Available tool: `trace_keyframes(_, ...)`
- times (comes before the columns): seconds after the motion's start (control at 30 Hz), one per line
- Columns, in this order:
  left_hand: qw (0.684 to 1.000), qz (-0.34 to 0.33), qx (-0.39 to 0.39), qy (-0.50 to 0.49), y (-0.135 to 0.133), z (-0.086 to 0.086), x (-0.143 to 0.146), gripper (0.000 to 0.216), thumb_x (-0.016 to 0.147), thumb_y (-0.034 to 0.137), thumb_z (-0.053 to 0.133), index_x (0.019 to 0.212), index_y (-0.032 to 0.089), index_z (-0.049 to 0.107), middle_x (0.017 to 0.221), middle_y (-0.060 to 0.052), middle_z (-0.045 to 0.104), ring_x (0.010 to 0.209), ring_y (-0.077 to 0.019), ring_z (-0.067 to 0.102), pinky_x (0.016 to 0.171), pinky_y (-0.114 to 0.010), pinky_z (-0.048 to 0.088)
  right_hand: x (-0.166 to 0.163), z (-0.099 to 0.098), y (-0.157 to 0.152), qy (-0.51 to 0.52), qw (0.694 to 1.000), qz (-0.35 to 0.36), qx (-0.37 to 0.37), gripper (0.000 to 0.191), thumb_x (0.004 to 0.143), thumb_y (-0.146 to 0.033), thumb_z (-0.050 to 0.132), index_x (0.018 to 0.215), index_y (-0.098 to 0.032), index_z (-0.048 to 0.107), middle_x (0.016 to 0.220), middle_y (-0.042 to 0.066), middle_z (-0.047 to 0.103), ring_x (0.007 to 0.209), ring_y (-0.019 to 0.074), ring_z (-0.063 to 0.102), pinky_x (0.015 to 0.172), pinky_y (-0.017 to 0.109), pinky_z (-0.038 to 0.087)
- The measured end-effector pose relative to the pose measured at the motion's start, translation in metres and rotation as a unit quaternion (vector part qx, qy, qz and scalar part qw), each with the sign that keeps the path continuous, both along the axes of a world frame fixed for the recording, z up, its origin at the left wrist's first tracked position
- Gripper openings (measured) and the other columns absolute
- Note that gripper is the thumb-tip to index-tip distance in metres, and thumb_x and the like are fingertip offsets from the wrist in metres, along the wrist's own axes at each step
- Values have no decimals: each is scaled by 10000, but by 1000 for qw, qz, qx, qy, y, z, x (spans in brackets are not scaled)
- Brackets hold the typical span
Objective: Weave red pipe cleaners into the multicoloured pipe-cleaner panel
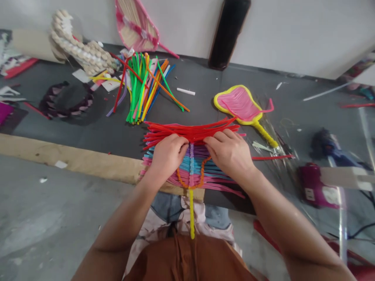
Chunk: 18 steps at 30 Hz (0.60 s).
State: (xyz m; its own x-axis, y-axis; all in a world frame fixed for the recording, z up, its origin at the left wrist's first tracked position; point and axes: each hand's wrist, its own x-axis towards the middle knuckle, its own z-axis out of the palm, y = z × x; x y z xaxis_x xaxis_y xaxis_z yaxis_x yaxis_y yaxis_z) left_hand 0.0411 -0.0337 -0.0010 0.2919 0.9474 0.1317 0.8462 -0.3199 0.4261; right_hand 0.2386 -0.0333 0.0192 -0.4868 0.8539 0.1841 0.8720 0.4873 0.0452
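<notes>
Rows of pipe cleaners lie side by side around a central stem, red ones (191, 130) at the far end, then purple, blue and pink (215, 180). The stem is wrapped in purple and blue, and its yellow end (191, 214) points toward my body. An orange twisted strand (202, 173) curves across the rows. My left hand (170, 154) is closed, thumb and fingers pinching red pipe cleaners just left of the stem. On the stem's right side, my right hand (230, 152) pinches the red ones too. Its fingertips partly hide the strands.
Beyond my hands lies a bundle of multicoloured pipe cleaners (137, 93). To the right is a pink and yellow fan shape (238, 103); a black phone (230, 33) leans on the wall. A dark braided ring (67, 102) sits left, a purple glue gun (312, 185) far right.
</notes>
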Motion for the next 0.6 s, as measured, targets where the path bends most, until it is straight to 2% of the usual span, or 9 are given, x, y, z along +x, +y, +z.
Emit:
trace_keyframes(0.3,1000,-10,-11,-4,0,-1,1,150,913,195,555,919,178,704,879,-51,694,851,-200,647,747,-299,476,-8,-1,5,4,999,28,-35,267,956,-237,456,846,-183,694,821,72,685,794,213,500,684,337,270)
trace_keyframes(0.6,998,-13,-61,26,2,5,3,189,924,173,520,981,154,699,949,-86,688,921,-243,655,785,-335,481,-9,-3,6,-23,998,17,-51,278,969,-265,442,871,-167,683,836,81,698,776,214,541,679,337,254)
